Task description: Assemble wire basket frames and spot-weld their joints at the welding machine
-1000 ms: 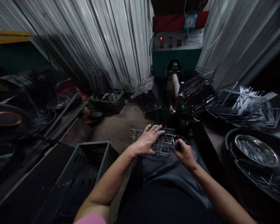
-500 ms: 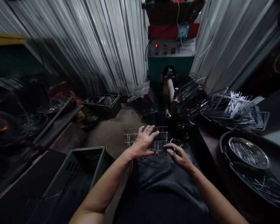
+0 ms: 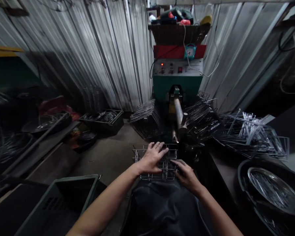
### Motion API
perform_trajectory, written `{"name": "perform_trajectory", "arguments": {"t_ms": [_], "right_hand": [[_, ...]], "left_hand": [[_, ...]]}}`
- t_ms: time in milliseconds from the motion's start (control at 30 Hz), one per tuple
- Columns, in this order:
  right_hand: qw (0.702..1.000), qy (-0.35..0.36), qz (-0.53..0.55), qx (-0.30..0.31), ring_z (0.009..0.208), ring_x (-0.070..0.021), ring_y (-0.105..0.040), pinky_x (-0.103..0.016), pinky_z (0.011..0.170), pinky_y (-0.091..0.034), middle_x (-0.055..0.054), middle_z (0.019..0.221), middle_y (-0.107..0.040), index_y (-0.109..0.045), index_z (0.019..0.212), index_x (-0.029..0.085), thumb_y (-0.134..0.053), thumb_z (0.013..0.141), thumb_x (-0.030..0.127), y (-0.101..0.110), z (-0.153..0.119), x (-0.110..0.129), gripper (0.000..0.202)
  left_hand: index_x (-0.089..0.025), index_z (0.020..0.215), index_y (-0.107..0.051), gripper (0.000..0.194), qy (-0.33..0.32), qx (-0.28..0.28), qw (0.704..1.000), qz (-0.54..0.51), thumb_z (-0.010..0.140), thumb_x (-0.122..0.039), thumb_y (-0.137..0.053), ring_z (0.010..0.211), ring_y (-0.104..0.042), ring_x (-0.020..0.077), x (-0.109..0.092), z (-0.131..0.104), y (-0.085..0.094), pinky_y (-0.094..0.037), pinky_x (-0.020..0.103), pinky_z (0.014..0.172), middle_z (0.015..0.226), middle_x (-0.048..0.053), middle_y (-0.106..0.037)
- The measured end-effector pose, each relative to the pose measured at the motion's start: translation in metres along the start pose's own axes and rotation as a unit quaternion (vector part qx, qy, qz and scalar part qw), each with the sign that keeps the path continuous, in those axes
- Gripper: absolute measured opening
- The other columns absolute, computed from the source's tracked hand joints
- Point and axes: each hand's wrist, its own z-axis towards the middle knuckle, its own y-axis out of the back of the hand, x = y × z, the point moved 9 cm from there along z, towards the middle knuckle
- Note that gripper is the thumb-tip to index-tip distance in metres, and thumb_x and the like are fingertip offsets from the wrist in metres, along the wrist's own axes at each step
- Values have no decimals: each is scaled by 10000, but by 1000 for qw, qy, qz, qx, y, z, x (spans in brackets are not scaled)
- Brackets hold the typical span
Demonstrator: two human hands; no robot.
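A small wire rack [image 3: 169, 154] of thin crossed metal rods is held above my lap, in front of the dark apron [image 3: 159, 203]. My left hand [image 3: 151, 160] lies over its left and middle part, fingers across the upper bars and thumb lower down, gripping it. At the rack's right side, my right hand [image 3: 186, 174] has its thumb and fingers closed on the wires. Whether a separate small piece is also between those fingers cannot be made out. Just beyond the rack is the welding machine's [image 3: 178, 80] arm and electrode tip.
Stacked wire frames [image 3: 147, 119] stand left of the machine, with more frames [image 3: 204, 119] on its right. Loose wire pieces [image 3: 255, 131] heap at the right, above a black tub [image 3: 243, 178] holding a metal bowl [image 3: 275, 190]. A green crate [image 3: 61, 179] sits at lower left.
My view has tilted up, so the machine and surroundings sit lower in the picture. Both hands keep the rack, and my right hand has shifted slightly against its right side.
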Motion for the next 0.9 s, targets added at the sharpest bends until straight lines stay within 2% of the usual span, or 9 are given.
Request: {"name": "perform_trajectory", "arguments": {"t_ms": [133, 267, 533, 900], "right_hand": [[999, -30, -8, -15, 970, -205, -557, -348, 835, -484, -99, 1058, -557, -521, 1196, 236, -476, 861, 230, 1, -6, -19, 338], [999, -41, -1, -15, 954, -203, -564, -340, 822, -491, -97, 1042, -567, -542, 1168, 231, -490, 865, 244, 3, -9, -30, 308], [998, -48, -19, -29, 935, -204, -568, -348, 812, -497, -91, 1009, -573, -564, 1128, 237, -466, 874, 241, 1, -7, -36, 272], [997, -39, -27, -62, 902, -198, -570, -342, 792, -489, -85, 965, -573, -586, 1044, 211, -467, 867, 244, 13, 12, -52, 216]], "left_hand": [[-144, 1335, -303, 943, -24, 28, 999, -13, 531, -398, -727, 1293, -246, 378, 6, 13, -24, -174, 530, 1013, 1405, 251, -265], [-154, 1338, -294, 963, -39, 41, 998, -25, 517, -370, -749, 1292, -244, 386, 8, 21, -38, -173, 533, 1016, 1410, 256, -248], [-176, 1354, -258, 989, -43, 47, 998, -28, 522, -357, -760, 1300, -228, 383, 17, 27, -47, -172, 543, 1021, 1422, 249, -225], [-182, 1351, -277, 950, -43, 29, 998, -36, 548, -364, -752, 1314, -203, 367, 30, 51, -46, -185, 543, 1023, 1425, 241, -226]]}}
